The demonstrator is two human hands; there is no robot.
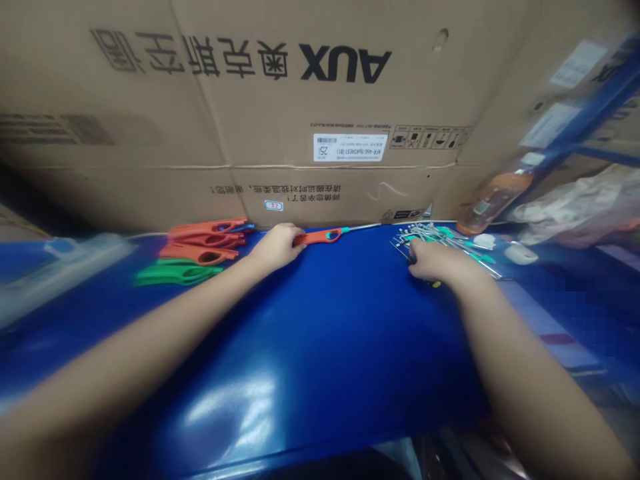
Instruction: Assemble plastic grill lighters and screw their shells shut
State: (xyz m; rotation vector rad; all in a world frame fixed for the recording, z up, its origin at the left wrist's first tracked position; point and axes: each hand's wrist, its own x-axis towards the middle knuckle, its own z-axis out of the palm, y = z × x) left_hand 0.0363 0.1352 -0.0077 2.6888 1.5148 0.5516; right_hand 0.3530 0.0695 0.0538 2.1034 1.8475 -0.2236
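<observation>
My left grip (277, 247) closed round orange lighter (320, 237) — near back of table (325, 347), before carton (280, 140). Right grip (430, 259) curled round dark tool (412, 257), partly hidden from me, beside metal rods (483, 260). Orange handles (207, 239) farther left — bottle (495, 200) behind rods.

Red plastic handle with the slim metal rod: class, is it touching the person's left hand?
Touching. The head view shows the left hand gripping the red plastic handle, fingers closed over its left end.

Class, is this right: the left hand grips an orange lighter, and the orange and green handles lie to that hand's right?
No: the orange and green handles lie to the left of the left hand, as the head view shows. It does grip the orange lighter.
</observation>
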